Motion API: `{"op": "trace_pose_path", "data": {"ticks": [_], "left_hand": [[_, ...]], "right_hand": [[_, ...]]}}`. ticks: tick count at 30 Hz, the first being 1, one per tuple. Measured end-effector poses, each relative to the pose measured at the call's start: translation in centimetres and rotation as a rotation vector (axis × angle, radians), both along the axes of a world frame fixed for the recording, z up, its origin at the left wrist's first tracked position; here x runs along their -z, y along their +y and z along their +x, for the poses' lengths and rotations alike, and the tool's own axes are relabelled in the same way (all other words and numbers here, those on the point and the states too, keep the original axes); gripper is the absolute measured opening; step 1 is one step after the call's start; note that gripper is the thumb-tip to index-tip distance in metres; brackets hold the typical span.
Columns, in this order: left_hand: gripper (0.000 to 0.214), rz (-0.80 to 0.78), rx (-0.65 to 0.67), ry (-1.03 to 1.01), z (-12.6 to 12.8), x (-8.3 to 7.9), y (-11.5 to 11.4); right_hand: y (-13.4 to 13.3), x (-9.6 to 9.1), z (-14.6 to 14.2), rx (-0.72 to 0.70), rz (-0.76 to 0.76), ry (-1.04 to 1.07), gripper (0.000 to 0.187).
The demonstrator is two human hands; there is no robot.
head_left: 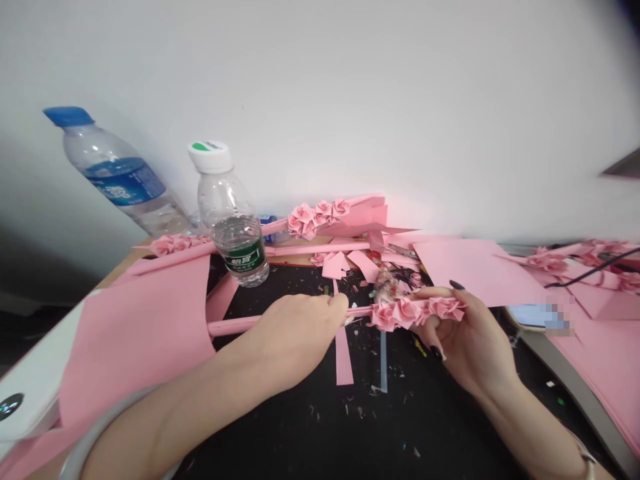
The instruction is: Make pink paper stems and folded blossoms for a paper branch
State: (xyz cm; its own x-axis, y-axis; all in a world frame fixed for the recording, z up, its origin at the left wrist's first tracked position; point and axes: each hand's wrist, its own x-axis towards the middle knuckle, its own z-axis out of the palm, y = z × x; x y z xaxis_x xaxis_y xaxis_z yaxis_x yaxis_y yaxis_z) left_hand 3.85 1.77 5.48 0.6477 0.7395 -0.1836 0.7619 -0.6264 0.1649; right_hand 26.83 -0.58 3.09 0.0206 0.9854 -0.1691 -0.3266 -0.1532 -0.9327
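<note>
Level across the black mat lies a pink rolled-paper stick (230, 326) with a row of folded paper roses (407, 312) along its right part. My left hand (300, 333) is closed round the middle of the stick, knuckles up. At the rose end, my right hand (475, 333) holds the stick between thumb and fingers, palm turned up; some fingers are hidden behind the roses. A narrow pink paper strip (343, 360) shows below and above my left hand; whether it touches the stick I cannot tell. A translucent stick (383, 363) lies just right of the strip.
Two bottles, one white-capped (233, 227) and one blue-capped (125, 173), stand at the back left. More rose sticks (320, 217) lie along the wall. Pink sheets (145, 333) cover the left, others the right. A phone (537, 317) lies right. Scraps dot the black mat (360, 433).
</note>
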Motion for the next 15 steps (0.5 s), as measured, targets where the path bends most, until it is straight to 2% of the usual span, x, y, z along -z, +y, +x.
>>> {"op": "trace_pose_path", "data": {"ticks": [15], "left_hand": [[0.015, -0.026, -0.01, 0.045, 0.14, -0.01, -0.02]], "right_hand": [[-0.08, -0.03, -0.15, -0.003, 0.004, -0.016, 0.032]]}}
